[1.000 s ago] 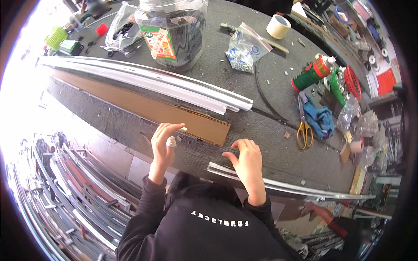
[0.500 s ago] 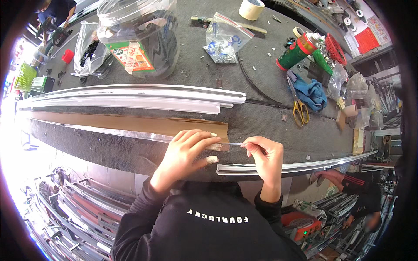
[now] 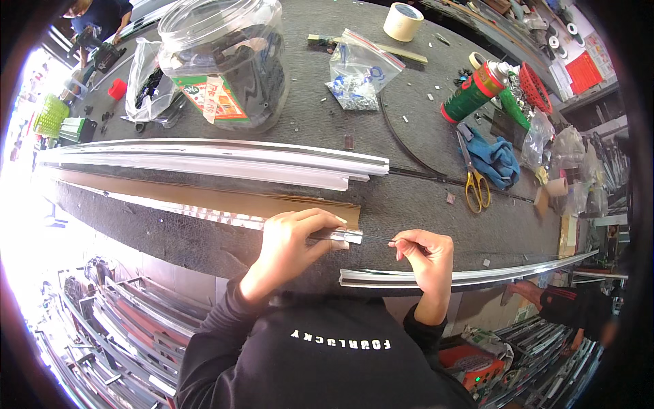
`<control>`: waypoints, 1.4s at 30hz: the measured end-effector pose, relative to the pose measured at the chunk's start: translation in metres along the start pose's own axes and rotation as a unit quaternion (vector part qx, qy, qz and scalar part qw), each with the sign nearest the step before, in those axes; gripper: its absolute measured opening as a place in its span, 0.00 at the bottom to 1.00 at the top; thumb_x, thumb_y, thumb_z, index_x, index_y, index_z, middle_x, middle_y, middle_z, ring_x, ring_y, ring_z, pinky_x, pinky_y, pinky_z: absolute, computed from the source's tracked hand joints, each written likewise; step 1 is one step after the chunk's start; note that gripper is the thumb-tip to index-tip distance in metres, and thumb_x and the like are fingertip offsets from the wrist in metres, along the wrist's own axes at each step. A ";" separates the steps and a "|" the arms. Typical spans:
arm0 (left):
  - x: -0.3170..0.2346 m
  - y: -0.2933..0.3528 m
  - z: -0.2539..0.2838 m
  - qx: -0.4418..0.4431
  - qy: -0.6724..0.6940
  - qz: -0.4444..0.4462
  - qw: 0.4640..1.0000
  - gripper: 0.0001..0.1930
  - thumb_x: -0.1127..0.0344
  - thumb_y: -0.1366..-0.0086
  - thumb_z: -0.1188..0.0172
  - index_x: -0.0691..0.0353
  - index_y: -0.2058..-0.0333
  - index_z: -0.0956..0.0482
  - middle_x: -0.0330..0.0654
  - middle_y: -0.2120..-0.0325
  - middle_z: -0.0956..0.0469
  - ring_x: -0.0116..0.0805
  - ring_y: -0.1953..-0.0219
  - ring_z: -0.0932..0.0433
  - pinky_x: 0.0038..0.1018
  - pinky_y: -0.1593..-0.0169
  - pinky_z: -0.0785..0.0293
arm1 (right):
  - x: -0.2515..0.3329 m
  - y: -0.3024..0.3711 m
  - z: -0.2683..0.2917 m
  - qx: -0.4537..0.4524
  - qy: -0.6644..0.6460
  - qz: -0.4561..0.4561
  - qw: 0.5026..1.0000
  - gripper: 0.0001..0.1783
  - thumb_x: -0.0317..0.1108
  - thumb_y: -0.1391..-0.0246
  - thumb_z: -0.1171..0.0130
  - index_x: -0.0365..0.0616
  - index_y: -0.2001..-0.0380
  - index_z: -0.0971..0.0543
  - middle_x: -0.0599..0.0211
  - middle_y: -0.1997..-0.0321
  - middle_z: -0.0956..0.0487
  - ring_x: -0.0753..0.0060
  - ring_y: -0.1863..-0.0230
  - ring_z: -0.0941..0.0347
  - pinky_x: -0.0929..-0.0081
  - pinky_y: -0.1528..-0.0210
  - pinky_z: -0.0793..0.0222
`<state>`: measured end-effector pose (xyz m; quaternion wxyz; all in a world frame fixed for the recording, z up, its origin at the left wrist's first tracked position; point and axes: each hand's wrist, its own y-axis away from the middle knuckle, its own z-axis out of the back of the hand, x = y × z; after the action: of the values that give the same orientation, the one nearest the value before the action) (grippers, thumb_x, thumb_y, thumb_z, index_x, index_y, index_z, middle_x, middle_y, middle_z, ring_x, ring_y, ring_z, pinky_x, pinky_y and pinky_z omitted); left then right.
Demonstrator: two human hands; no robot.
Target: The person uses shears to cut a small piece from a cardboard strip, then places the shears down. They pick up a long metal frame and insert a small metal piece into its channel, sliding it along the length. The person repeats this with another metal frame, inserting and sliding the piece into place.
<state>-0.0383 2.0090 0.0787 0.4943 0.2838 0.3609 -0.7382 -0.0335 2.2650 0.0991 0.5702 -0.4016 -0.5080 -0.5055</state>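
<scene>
My left hand (image 3: pixel 286 249) grips the end of a long shiny metal profile (image 3: pixel 235 217), thumb below and fingers over the top. From that end a thin dark strip (image 3: pixel 376 238) runs right to my right hand (image 3: pixel 428 259). The fingertips of my right hand pinch its tip, apart from the profile. Whether the strip sits in the profile's groove is hidden by my left fingers. Just behind the profile lies a folded length of brown cardboard (image 3: pixel 300 204). Another silvery profile (image 3: pixel 470 275) rests along the near edge, below my right hand.
White profiles (image 3: pixel 238 160) lie beyond the cardboard. Farther back stand a clear plastic jar (image 3: pixel 262 88), a zip bag of small parts (image 3: pixel 354 85) and a tape roll (image 3: pixel 402 24). To the right are yellow-handled scissors (image 3: pixel 475 187), a blue cloth (image 3: pixel 496 162) and a spray can (image 3: pixel 470 94).
My left thumb has closed up against the profile, whose end is now lifted and turned into view. My right hand has shifted a little right and down, still pinching the strip.
</scene>
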 end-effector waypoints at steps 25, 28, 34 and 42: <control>0.004 -0.016 0.008 0.118 0.198 0.204 0.951 0.14 0.72 0.46 0.28 0.67 0.60 0.16 0.42 0.61 0.14 0.30 0.57 0.17 0.29 0.48 0.24 | -0.023 -0.015 -0.002 0.135 0.098 -0.108 0.980 0.10 0.32 0.44 0.31 0.38 0.63 0.17 0.63 0.66 0.18 0.72 0.62 0.23 0.73 0.57 0.30; 0.007 -0.018 0.007 0.102 0.193 0.179 0.959 0.15 0.71 0.47 0.27 0.68 0.60 0.16 0.43 0.60 0.14 0.30 0.56 0.17 0.28 0.48 0.24 | -0.011 -0.016 -0.010 0.065 0.209 0.047 0.975 0.22 0.39 0.53 0.23 0.41 0.58 0.19 0.57 0.52 0.21 0.64 0.48 0.26 0.67 0.45 0.32; 0.009 -0.018 0.006 0.099 0.203 0.161 0.961 0.16 0.71 0.48 0.26 0.69 0.60 0.16 0.45 0.58 0.15 0.34 0.53 0.17 0.30 0.45 0.24 | 0.010 -0.018 -0.043 -0.010 0.294 0.248 0.923 0.35 0.43 0.66 0.19 0.51 0.50 0.21 0.60 0.37 0.29 0.52 0.37 0.35 0.53 0.36 0.42; 0.008 -0.013 0.002 0.059 0.188 0.132 0.971 0.14 0.71 0.47 0.27 0.69 0.61 0.15 0.48 0.57 0.15 0.41 0.52 0.17 0.33 0.44 0.24 | -0.007 -0.026 -0.062 -0.051 0.333 0.343 0.877 0.28 0.36 0.65 0.21 0.56 0.55 0.17 0.72 0.43 0.23 0.64 0.43 0.29 0.58 0.39 0.42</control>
<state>-0.0536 2.0065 0.0767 0.4926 0.4917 0.3625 -0.6198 -0.0482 2.2015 0.0809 0.8222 -0.3866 -0.0919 -0.4076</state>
